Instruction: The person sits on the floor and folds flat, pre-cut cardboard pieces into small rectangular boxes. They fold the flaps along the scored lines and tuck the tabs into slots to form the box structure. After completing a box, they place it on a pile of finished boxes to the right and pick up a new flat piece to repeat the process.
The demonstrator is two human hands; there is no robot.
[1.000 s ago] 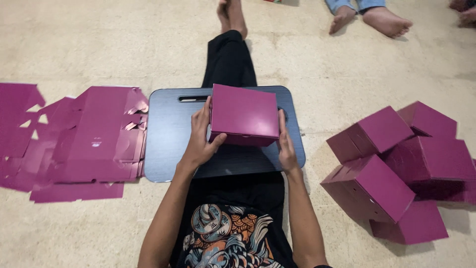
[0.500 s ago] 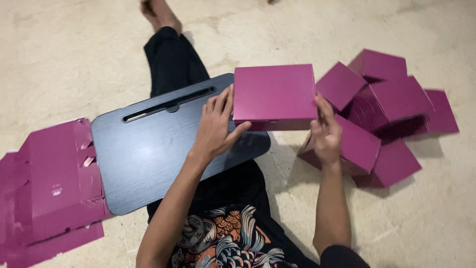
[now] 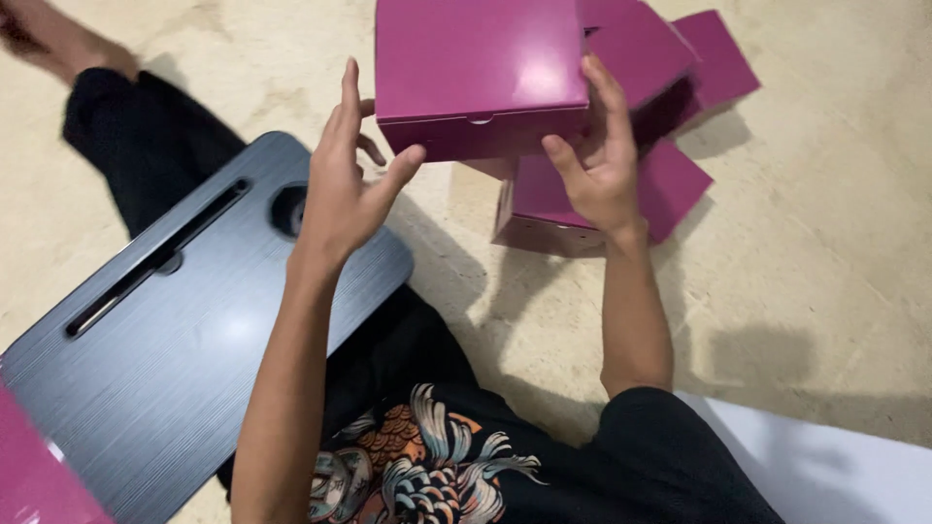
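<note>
A folded magenta cardboard box [image 3: 481,58] is held up between both my hands, above a pile of similar closed magenta boxes [image 3: 670,184] on the floor at the upper right. My left hand [image 3: 349,184] is at the box's left side, fingers spread upward and thumb tip against its lower front edge. My right hand [image 3: 597,165] grips the right side, thumb under the front edge. The box hides part of the pile.
A dark grey lap desk [image 3: 194,330] with a slot and a round recess lies across my legs at the left. A corner of flat magenta cardboard [image 3: 29,485] shows at the bottom left. A white sheet [image 3: 835,466] lies at the lower right on the beige floor.
Both hands have carried the box off the lap desk to the right, over the pile of boxes. The view has swung right, so the flat cardboard sheets are nearly out of sight.
</note>
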